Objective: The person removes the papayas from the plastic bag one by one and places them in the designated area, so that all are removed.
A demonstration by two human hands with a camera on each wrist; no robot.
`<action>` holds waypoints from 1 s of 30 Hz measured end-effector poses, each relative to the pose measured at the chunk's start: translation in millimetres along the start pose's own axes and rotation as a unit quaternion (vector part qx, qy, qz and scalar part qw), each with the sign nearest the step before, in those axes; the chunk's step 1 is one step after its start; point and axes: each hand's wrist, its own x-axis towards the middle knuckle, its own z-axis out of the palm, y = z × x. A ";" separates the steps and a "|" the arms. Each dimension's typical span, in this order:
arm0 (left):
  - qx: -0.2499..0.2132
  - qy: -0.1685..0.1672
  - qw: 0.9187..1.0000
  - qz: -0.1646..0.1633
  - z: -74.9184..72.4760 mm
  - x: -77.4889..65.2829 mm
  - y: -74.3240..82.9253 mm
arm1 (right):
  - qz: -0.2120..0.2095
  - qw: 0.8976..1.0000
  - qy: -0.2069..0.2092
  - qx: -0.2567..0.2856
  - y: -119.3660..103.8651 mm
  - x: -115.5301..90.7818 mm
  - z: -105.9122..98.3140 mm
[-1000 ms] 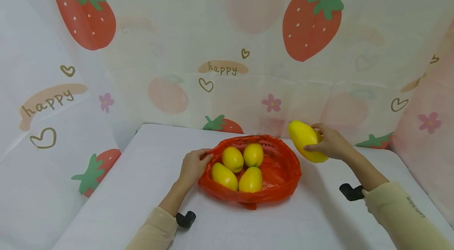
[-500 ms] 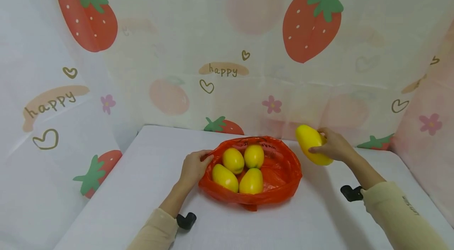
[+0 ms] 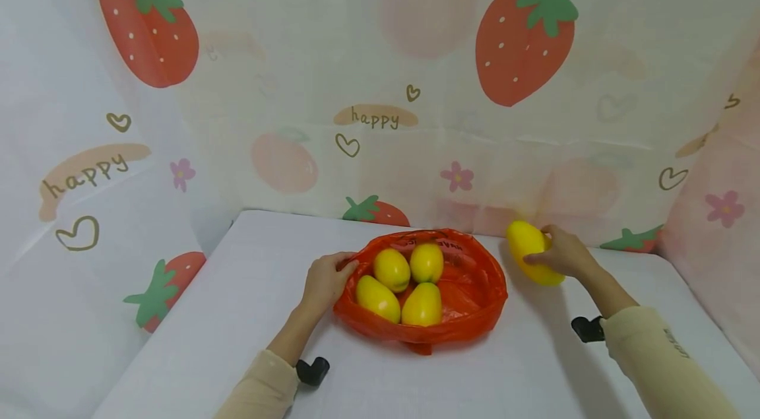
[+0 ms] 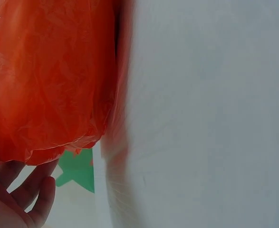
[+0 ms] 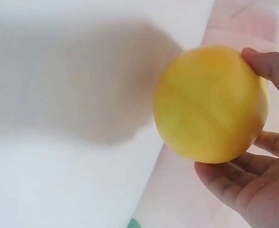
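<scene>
A red plastic bag (image 3: pixel 469 323) lies with its mouth spread wide in the head view, several yellow mangoes (image 3: pixel 421 305) grouped in its left half. My left hand (image 3: pixel 322 282) pinches the bag's left rim between thumb and fingers. In the left wrist view, fingers (image 4: pixel 27 192) curl at the edge of the shiny red plastic. To the right of the bag, my right hand (image 3: pixel 567 253) grips a larger, long yellow mango (image 3: pixel 530 253), tilted, near the table's back edge. The right wrist view shows that mango (image 5: pixel 210 104) end-on, thumb on one side and fingers on the other.
The white table (image 3: pixel 475 379) has its far edge just behind the bag. A printed curtain (image 3: pixel 380 161) with strawberries hangs behind it, and more printed cloth (image 3: pixel 718 247) stands at the right. Black wrist pieces (image 3: pixel 313 371) jut from both sleeves.
My right hand has moved right and down with the mango, closer to the tabletop. The left hand stays on the bag's rim, and the mangoes in the bag keep their places.
</scene>
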 end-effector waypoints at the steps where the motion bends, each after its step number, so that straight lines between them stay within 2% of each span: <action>1: -0.001 0.000 1.000 -0.001 0.0 -0.2 0.1 | 0.005 1.000 -0.003 0.001 0.9 0.2 0.3; 5: -0.002 -0.002 1.000 -0.002 0.1 -0.7 0.6 | 0.022 1.000 -0.011 0.006 6.3 2.8 2.6; 13: -0.005 -0.002 1.000 -0.002 0.3 -0.7 -0.6 | 0.030 0.999 -0.011 0.007 13.5 5.3 6.1; 30: -0.004 -0.001 1.000 -0.002 0.3 -1.2 0.2 | 0.039 0.999 -0.031 -0.011 12.2 7.5 8.3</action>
